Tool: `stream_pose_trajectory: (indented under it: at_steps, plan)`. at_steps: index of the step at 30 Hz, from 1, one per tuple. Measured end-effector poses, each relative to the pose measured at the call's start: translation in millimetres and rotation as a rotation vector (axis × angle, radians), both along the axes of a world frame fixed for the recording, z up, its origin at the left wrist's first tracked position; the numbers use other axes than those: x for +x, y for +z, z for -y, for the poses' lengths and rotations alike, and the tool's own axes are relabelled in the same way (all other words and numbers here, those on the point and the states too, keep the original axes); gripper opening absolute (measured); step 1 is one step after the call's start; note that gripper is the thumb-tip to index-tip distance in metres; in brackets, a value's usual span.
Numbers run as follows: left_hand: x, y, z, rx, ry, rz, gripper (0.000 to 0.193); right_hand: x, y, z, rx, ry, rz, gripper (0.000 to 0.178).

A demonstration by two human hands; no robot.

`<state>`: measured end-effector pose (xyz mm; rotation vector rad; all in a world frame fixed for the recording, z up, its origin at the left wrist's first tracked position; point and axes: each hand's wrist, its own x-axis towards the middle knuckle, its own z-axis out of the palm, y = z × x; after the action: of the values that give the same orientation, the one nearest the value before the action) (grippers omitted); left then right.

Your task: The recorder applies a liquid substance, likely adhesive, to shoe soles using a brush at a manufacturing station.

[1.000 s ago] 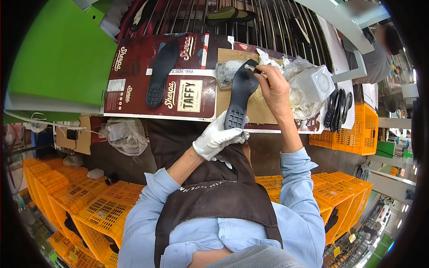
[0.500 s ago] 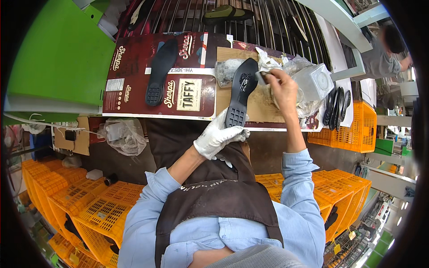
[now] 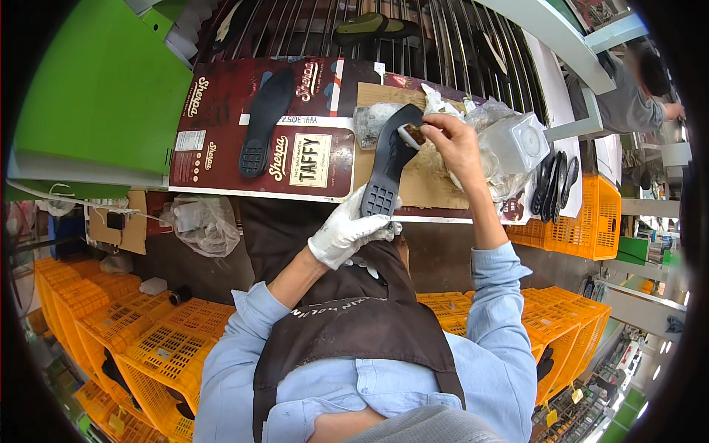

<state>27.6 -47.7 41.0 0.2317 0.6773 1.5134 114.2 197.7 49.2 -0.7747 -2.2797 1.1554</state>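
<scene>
My left hand (image 3: 344, 235), in a white glove, is wrapped round the heel end of a black shoe sole (image 3: 388, 164). The sole tilts up away from me, its gridded heel nearest my body. Between the bare fingers of my right hand (image 3: 453, 146) is a small brown pad with a white edge (image 3: 409, 137), whose exact kind I cannot make out. It rests against the sole's forefoot. A second black sole (image 3: 267, 111) lies on the printed maroon cardboard (image 3: 214, 122) to the left.
Beyond the cardboard runs a rack of metal rods (image 3: 443, 44) with an olive shoe piece (image 3: 375, 26). A clear plastic container (image 3: 517, 140) and several black soles (image 3: 552, 181) sit at right. Orange crates (image 3: 166, 340) stand behind me on both sides. A co-worker (image 3: 628, 96) is at far right.
My right hand has shifted left, bringing the pad from beside the sole onto its forefoot. My left hand and the sole have moved slightly left; the wet-looking patch there is now mostly covered.
</scene>
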Motion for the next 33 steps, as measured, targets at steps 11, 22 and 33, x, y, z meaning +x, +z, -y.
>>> stream_pose_trajectory:
  at_steps: [11, 22, 33]
  plan:
    - [-3.5, -0.7, 4.4, -0.008, 0.034, 0.003, 0.057, -14.4, -17.3, -54.0, 0.169, -0.051, 0.07, 0.019]
    - [-10.3, 6.5, 8.8, -0.029, 0.06, -0.001, 0.066, -38.0, -1.1, -82.7, 0.235, -0.186, 0.129, 0.021]
    - [-16.5, 2.3, 13.8, -0.002, 0.077, 0.005, 0.065, -52.4, 30.8, -39.5, -0.175, 0.344, 0.058, 0.014]
